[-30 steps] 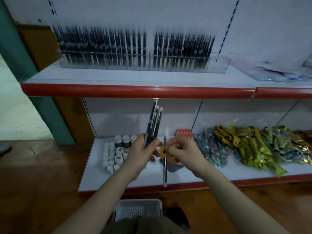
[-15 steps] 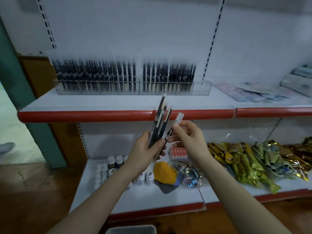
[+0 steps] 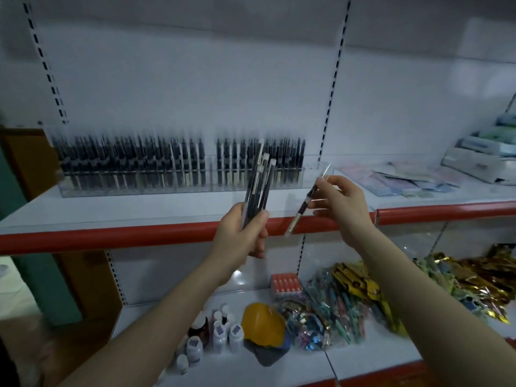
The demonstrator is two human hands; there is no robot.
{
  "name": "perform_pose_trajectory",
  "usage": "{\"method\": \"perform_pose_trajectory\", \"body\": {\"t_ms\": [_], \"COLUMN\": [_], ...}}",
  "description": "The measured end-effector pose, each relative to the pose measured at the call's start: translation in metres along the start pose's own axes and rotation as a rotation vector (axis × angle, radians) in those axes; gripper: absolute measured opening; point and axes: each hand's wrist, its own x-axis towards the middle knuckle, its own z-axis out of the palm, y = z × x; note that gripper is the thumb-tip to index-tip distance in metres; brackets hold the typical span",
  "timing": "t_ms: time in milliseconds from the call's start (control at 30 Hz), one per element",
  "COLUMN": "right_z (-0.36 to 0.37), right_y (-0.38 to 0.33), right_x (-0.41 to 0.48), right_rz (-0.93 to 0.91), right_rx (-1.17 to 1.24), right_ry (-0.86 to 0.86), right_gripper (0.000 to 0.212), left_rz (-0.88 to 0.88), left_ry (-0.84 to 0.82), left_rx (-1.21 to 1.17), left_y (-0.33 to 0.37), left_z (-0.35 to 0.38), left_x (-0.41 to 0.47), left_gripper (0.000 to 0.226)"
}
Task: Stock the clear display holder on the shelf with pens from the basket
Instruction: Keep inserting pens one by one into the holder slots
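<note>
A long clear display holder (image 3: 315, 174) stands on the upper shelf, packed with upright black pens except for a gap near the middle and bare slots at its right end. My left hand (image 3: 243, 233) grips a bundle of black pens (image 3: 258, 188) upright in front of the holder. My right hand (image 3: 342, 205) pinches a single pen (image 3: 303, 209), tilted, its upper end near the holder's right end. The basket is out of view.
The upper shelf (image 3: 111, 210) has a red front edge and flat packets (image 3: 405, 181) on its right. On the lower shelf lie small white bottles (image 3: 217, 333), a yellow cap (image 3: 262, 325), and shiny wrapped packs (image 3: 363, 297).
Both hands rose from the lower shelf level to the upper shelf. My right hand moved the single pen away from the bundle, rightward and up towards the holder's right end. The view tilted upward.
</note>
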Motion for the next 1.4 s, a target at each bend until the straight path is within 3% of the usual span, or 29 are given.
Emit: {"method": "perform_pose_trajectory", "body": {"t_ms": [300, 533, 867, 1400], "right_z": [-0.005, -0.008, 0.001, 0.000], "right_y": [-0.013, -0.021, -0.024, -0.006], "right_x": [0.084, 0.125, 0.177, 0.207], "right_rz": [-0.189, -0.253, -0.277, -0.254], "right_rx": [-0.204, -0.297, -0.402, -0.442], "right_ry": [0.203, 0.247, 0.169, -0.054], "right_gripper": [0.008, 0.003, 0.014, 0.004], "left_rz": [0.069, 0.066, 0.093, 0.047], "left_ry": [-0.041, -0.060, -0.049, -0.017], "left_rx": [0.019, 0.014, 0.024, 0.032], "left_y": [0.002, 0.004, -0.004, -0.006], "left_z": [0.013, 0.015, 0.019, 0.039], "left_x": [0.057, 0.084, 0.120, 0.144], "left_gripper": [0.014, 0.009, 0.009, 0.014]}}
